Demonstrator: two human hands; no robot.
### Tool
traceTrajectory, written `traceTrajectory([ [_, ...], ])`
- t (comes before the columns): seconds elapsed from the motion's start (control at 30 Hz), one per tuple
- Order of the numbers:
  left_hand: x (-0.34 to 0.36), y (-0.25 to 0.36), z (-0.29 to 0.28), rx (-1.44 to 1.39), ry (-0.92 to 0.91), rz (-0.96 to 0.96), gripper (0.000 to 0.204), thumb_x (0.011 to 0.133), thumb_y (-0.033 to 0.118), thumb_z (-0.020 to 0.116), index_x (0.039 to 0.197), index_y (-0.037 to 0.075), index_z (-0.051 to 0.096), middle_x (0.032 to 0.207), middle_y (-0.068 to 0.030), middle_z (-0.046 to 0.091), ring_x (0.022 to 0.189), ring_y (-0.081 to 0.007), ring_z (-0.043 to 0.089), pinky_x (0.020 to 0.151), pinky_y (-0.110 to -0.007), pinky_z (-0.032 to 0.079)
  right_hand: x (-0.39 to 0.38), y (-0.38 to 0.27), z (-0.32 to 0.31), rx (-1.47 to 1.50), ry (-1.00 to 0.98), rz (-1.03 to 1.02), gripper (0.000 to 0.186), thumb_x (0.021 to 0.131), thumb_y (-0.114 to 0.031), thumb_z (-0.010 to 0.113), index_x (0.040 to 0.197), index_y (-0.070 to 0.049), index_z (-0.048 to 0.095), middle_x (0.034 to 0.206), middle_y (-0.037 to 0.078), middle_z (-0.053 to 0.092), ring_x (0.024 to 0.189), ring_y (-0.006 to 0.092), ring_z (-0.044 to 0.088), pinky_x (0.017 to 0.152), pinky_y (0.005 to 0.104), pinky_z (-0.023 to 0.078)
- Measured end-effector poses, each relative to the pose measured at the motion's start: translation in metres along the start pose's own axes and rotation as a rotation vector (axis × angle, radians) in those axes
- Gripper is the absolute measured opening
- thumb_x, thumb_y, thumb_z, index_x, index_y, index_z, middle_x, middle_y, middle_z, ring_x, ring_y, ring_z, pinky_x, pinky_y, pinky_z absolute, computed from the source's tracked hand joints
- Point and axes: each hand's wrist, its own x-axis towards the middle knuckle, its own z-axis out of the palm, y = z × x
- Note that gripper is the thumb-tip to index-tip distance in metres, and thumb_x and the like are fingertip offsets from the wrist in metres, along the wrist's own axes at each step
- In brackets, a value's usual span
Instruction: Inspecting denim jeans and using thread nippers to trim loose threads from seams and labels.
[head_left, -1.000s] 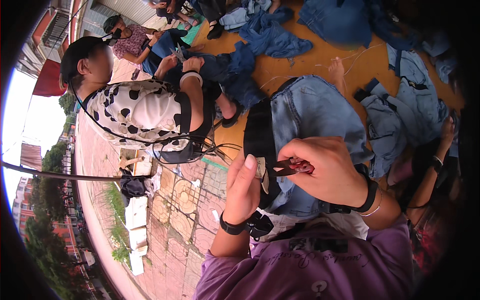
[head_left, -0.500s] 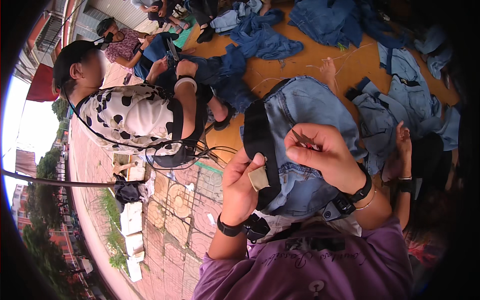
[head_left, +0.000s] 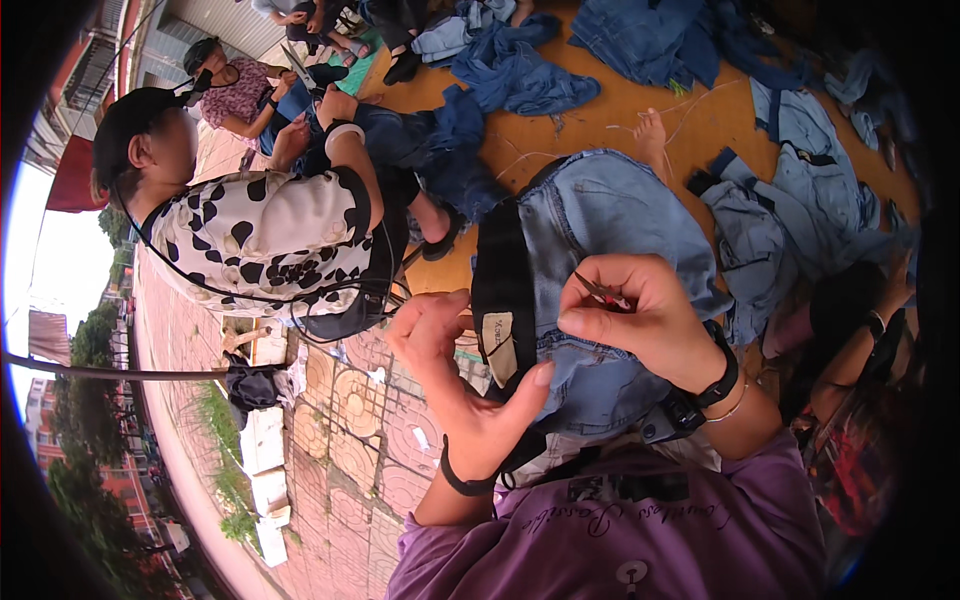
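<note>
Pale blue jeans [head_left: 620, 205] with a wide black waistband [head_left: 500, 260] lie bunched across my lap. A cream cloth label [head_left: 499, 345] lies against the band. My left hand [head_left: 465, 390] is open beside the label, its thumb and fingers spread around the band's near end with no grip on it. My right hand [head_left: 645, 315] is closed around small thread snips [head_left: 600, 290], whose dark pointed blades and a bit of red show above the denim. Their handles are mostly hidden in my palm.
At the left, a co-worker in a spotted shirt [head_left: 265, 235] holds large scissors [head_left: 298, 68]. Heaps of denim [head_left: 650, 40] lie on the orange-brown mat [head_left: 560, 135], more jeans [head_left: 815, 185] at the right. Black cables [head_left: 300, 315] hang near the co-worker's seat. Another person's arm [head_left: 850, 360] is at far right.
My left hand has let go of the label and spread its fingers; the label now lies flat. My right hand has barely moved. The co-worker's scissors have shifted left, and the far-right arm outward.
</note>
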Motion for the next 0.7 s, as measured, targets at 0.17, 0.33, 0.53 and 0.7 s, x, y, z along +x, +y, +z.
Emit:
traceTrajectory([
  [0.17,-0.002,0.004,0.003,0.457,0.026,0.179,0.026,0.067,0.009,0.082,0.09,0.01,0.07,0.108,-0.0094,0.049,0.099,-0.0265,0.049,0.081,-0.036,0.04,0.0,0.0,0.004,-0.031,-0.015,-0.029,0.013,0.087,-0.012,0.073,0.085,-0.002,0.065,0.072,-0.007,0.056,0.065,-0.0017,0.044,0.055,0.0179,0.034],
  [0.33,-0.001,0.007,0.007,0.585,0.002,0.268,0.022,0.071,0.002,0.077,0.091,0.008,0.069,0.093,-0.0056,0.062,0.088,-0.0262,0.056,0.08,-0.035,0.043,0.0,0.0,0.01,-0.141,-0.039,-0.122,0.011,0.083,-0.005,0.075,0.086,-0.002,0.064,0.072,-0.004,0.058,0.064,0.0005,0.047,0.055,0.0186,0.035],
  [0.53,-0.004,-0.006,0.009,0.296,0.112,0.066,0.01,0.083,-0.001,0.071,0.088,0.001,0.063,0.093,-0.0111,0.064,0.088,-0.0239,0.059,0.08,-0.032,0.045,0.001,-0.008,0.005,-0.233,0.097,-0.209,0.017,0.085,-0.013,0.073,0.092,-0.002,0.062,0.076,-0.003,0.055,0.067,0.003,0.046,0.056,0.0216,0.037],
  [0.7,-0.01,-0.017,0.009,-0.069,0.169,-0.16,0.009,0.089,0.001,0.067,0.094,0.0,0.059,0.1,-0.01,0.061,0.086,-0.0155,0.058,0.08,-0.026,0.046,0.006,0.004,0.0,-0.669,0.139,-0.506,0.019,0.082,-0.015,0.073,0.093,-0.004,0.062,0.071,0.003,0.057,0.06,0.0124,0.053,0.054,0.0277,0.041],
])
